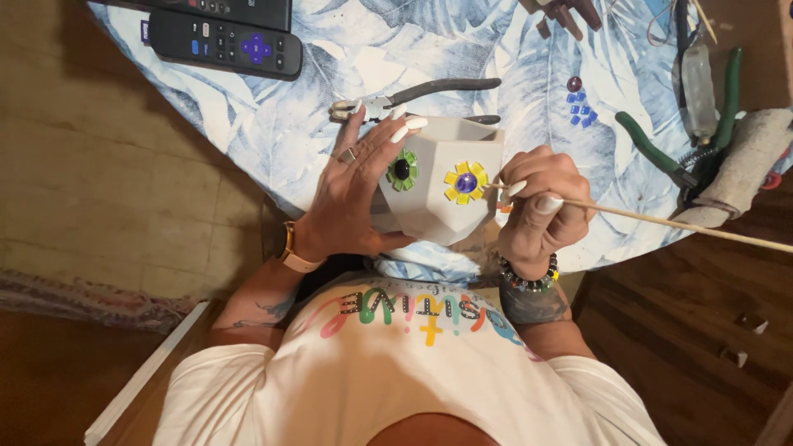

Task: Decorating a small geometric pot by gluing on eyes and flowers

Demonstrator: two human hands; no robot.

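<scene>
Left hand (351, 194) grips and half hides the white pot (438, 194); right hand (537, 206) pinches a thin stick (661, 220), its far end cut off.

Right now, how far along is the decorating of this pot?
Done: green flower and yellow flower sit on the white pot. In hand: left hand steadies it; right hand holds a stick to the yellow one. Left: blue tiles lie loose on the cloth.
</scene>
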